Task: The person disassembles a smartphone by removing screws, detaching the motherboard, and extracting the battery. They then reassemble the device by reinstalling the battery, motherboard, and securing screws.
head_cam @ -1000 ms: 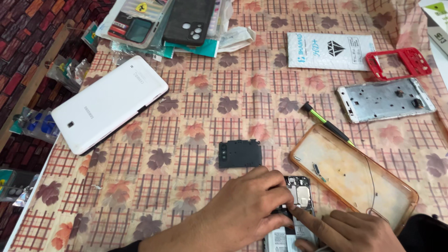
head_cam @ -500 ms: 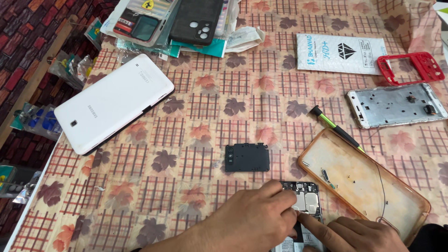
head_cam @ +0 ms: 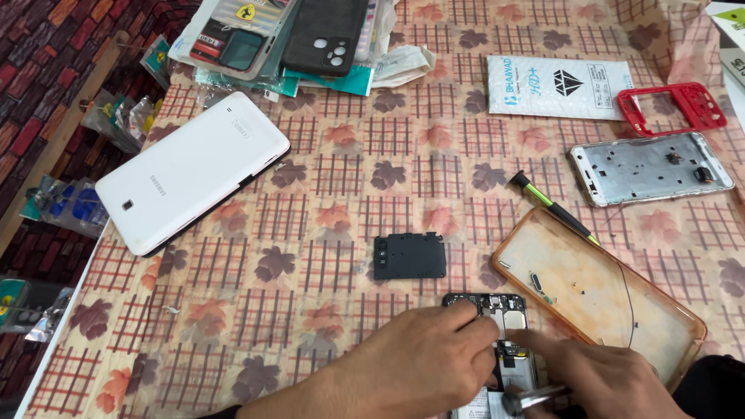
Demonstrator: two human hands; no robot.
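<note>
While both hands work over the opened phone [head_cam: 504, 334] at the near edge of the table [head_cam: 326, 178], the view has drawn in closer than a second ago, and the phone's exposed upper board now shows clearly between the fingers. The left hand [head_cam: 419, 365] lies flat on the phone's left side, fingertips pressing beside the board and steadying it. The right hand [head_cam: 605, 380] sits close against it, closed around a metal tool [head_cam: 528, 399] whose tip is near the phone's lower half; the two hands are almost touching. The phone itself has not shifted, so the work seems to stay on the same spot inside it.

Just beyond the phone lies a small black cover plate [head_cam: 410, 257], apart from it. To the right rests an orange-rimmed clear case [head_cam: 621, 310] holding tiny loose parts, with a green-handled screwdriver [head_cam: 551, 206] at its far corner. Farther off are a silver phone frame [head_cam: 650, 167], a red frame [head_cam: 673, 107], a white packet [head_cam: 559, 85], and a white tablet [head_cam: 194, 171] face down toward the left edge. The table wears a leaf-patterned check cloth; a brick-patterned floor [head_cam: 46, 62] shows at left.
</note>
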